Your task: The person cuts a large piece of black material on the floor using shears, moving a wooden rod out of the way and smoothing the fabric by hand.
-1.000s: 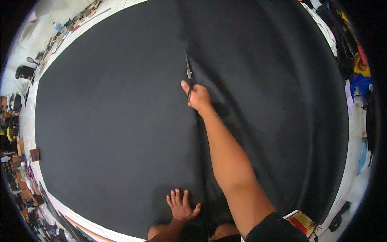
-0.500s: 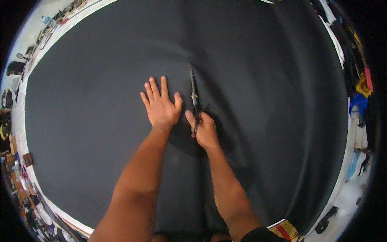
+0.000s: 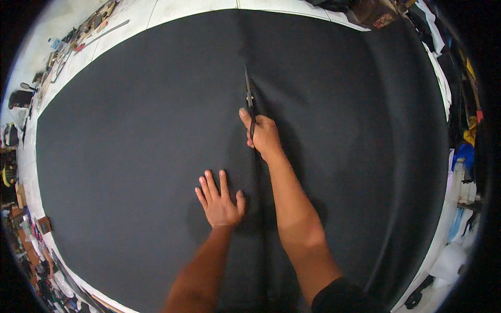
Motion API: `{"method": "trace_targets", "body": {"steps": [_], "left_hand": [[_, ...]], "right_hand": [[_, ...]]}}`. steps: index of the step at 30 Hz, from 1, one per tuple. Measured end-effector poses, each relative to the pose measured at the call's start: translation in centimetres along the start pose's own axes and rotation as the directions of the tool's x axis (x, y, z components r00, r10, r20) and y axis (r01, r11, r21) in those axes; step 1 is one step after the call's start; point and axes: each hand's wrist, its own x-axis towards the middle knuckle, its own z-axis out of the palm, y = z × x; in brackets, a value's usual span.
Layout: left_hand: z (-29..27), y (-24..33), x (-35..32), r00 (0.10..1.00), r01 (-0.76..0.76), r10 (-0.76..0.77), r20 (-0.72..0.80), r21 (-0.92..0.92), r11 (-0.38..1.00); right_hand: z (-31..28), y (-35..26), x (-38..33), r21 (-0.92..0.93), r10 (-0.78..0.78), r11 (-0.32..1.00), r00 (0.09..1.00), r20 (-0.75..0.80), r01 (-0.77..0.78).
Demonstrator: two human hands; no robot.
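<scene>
Head view shows a large sheet of black fabric (image 3: 130, 156) spread flat over a white cutting table (image 3: 188, 8), with the right hand (image 3: 263, 136) clenched around the handles of a pair of scissors (image 3: 249, 99) near the middle of the sheet. The left hand (image 3: 219, 201) lies released, palm down and fingers spread, flat on the fabric just beside the right forearm and nearer the person than the scissors. The scissors' long axis runs almost straight away from the person, with the tips pointing toward the far edge of the table; the blades lie along a faint seam or slit in the cloth that continues back toward the right forearm. Whether the blades stand open or closed cannot be told at this size. Probable faults: the cut line can drift off straight if the cloth bunches ahead of the blades, since low ripples show to the right of the scissors. The fabric can also slide if the left hand's pressure sits too far behind the blades. Clutter, including a long ruler (image 3: 104, 32), lies well apart at the far-left table edge.
</scene>
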Motion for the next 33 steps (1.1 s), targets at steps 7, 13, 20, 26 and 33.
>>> {"method": "trace_targets", "body": {"steps": [7, 13, 20, 26, 33], "left_hand": [[0.3, -0.3, -0.2, 1.000, -0.002, 0.002, 0.022, -0.007, 1.000], [0.7, -0.5, -0.3, 0.999, -0.003, 0.004, 0.051, -0.016, 1.000], [0.7, -0.4, -0.4, 0.998, 0.009, -0.007, 0.064, -0.029, 1.000], [0.2, 0.0, -0.3, 0.997, 0.030, -0.027, 0.073, -0.037, 0.999], [-0.3, 0.2, -0.1, 0.999, 0.031, -0.030, 0.024, -0.046, 0.998]], "right_hand": [[1.6, -5.5, 9.7, 0.062, -0.045, 0.997, 0.999, 0.006, 0.045], [1.7, -10.1, 18.1, 0.035, -0.039, 0.999, 0.999, 0.025, 0.038], [1.8, -13.4, 25.8, -0.145, -0.132, 0.981, 0.991, 0.001, 0.131], [0.1, -10.1, 15.0, 0.171, -0.280, 0.944, 0.959, -0.032, 0.281], [-12.6, 15.0, -28.3, -0.378, -0.160, 0.926, 0.894, -0.418, -0.012]]}}
